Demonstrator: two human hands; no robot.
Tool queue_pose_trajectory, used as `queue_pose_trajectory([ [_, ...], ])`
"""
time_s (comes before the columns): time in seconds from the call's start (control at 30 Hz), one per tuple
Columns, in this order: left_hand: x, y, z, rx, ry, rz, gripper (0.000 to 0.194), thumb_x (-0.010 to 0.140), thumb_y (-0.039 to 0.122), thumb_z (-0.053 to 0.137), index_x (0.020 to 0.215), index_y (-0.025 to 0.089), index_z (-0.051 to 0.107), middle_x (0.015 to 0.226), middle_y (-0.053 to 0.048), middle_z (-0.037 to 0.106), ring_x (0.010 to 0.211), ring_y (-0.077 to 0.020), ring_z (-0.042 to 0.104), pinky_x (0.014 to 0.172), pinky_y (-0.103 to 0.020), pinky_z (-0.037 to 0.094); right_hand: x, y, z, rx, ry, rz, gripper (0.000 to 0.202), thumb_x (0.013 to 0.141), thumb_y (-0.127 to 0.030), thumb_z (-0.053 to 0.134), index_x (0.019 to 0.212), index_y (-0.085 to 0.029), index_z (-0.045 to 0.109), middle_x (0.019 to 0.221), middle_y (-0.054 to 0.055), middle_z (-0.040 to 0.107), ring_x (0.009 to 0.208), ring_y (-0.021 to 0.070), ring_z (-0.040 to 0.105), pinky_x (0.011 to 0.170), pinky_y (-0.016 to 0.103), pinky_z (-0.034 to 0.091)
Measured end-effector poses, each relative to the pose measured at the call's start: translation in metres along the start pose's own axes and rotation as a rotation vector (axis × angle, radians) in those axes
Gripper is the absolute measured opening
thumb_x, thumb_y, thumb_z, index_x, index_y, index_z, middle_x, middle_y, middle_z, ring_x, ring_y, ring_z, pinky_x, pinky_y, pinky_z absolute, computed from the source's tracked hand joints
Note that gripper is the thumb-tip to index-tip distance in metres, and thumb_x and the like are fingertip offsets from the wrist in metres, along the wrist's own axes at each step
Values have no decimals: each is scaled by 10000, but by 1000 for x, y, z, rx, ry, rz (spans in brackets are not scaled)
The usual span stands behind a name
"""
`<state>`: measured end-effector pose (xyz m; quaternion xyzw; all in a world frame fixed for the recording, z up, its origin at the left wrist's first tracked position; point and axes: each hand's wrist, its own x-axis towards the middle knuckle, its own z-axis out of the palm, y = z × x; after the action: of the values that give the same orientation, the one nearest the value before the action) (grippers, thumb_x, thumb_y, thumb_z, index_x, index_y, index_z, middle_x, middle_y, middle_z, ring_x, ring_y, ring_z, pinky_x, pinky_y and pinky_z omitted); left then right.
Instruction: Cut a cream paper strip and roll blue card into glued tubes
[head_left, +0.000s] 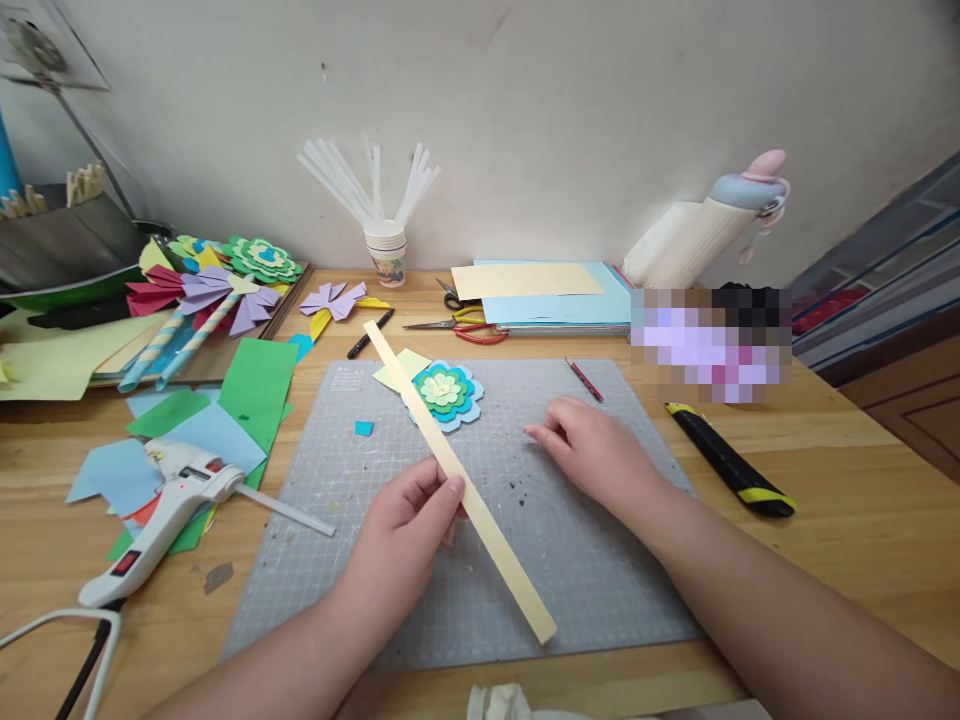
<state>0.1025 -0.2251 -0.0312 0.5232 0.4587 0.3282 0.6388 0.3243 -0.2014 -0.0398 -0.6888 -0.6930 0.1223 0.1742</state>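
Note:
My left hand pinches a long cream paper strip near its middle, thumb on top. The strip slants across the view, its far end passing over the edge of a layered paper flower in blue and green. Over the right part of the grey cutting mat, my right hand is curled closed, with nothing visible in it. A small blue paper scrap and a pale yellow paper piece lie on the mat, as does a dark red pen-like tool.
On the left, a white glue gun rests on green and blue paper scraps. A black-and-yellow cutter lies right of the mat. Behind are scissors, a paper cup of glue sticks, stacked paper and a bottle.

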Motion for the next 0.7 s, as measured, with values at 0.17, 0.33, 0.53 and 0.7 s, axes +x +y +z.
queue_pose_trajectory([
  [0.17, 2, 1, 0, 70, 23, 12, 293, 830, 398, 541, 643, 175, 509, 542, 57, 419, 520, -85, 345, 500, -216, 267, -18, -22, 1, 437, -149, -113, 181, 947, -319, 413, 848, -211, 520, 802, 3, 566, 735, 155, 524, 654, 275, 374],
  [0.33, 5, -2, 1, 29, 36, 44, 281, 805, 394, 587, 647, 173, 512, 547, 65, 413, 511, -73, 316, 497, -207, 268, -39, -48, 8, 915, -528, 23, 215, 883, -355, 520, 741, -193, 506, 646, -45, 471, 586, 106, 444, 533, 227, 342],
  [0.53, 4, 1, -3, -20, 122, 8, 278, 786, 400, 628, 684, 171, 505, 555, 67, 428, 514, -65, 327, 487, -191, 264, -38, -48, 4, 1079, -508, 98, 244, 819, -349, 592, 675, -184, 484, 583, -68, 401, 527, 79, 344, 491, 211, 274],
  [0.7, 5, 1, -3, -148, 57, -7, 259, 820, 404, 592, 736, 174, 510, 591, 65, 439, 506, -57, 337, 481, -192, 267, -36, -46, 3, 1303, -619, 177, 307, 814, -435, 611, 700, -183, 478, 599, -67, 416, 511, 66, 339, 477, 200, 261],
])
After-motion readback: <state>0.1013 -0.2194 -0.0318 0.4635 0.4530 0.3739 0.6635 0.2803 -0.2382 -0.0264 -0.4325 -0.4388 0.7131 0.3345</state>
